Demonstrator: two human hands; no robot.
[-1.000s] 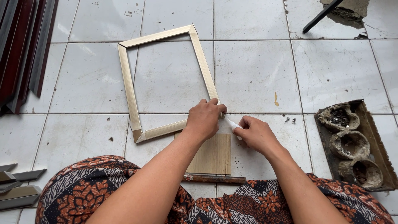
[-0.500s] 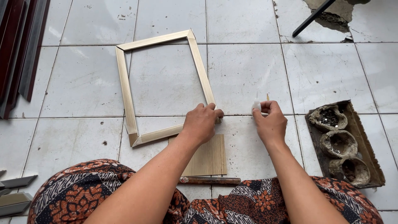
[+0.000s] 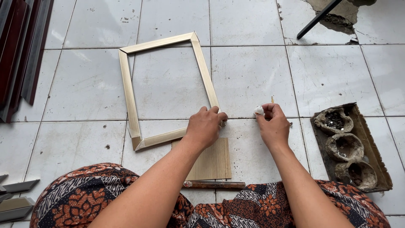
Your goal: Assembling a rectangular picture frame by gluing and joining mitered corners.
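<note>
A pale wooden picture frame lies flat on the white tiled floor, filling the upper middle of the view. It is tilted a little, with its near right corner under the left hand. That hand is laid palm down on the corner, its fingers curled together over the wood and pressing on it. Part of the frame's lower rail runs out from under the hand toward the lower left.

Just right of it, near but not touching, the right hand is closed into a loose fist above the floor. Its thumb and fingers are pinched on a small white lump; what the lump is cannot be told. A thin stick-like tip shows above the knuckles.

Below the left hand, a flat square of light wood lies on the floor, partly covered by the forearm. A slim tool with a dark handle lies along its lower edge, close to the person's patterned cloth at the bottom of the view.

At the right edge stands a dirty tray holding three crusted bowls in a row. Dark long strips of moulding lean in the upper left corner, and short grey offcuts lie at the lower left.
</note>
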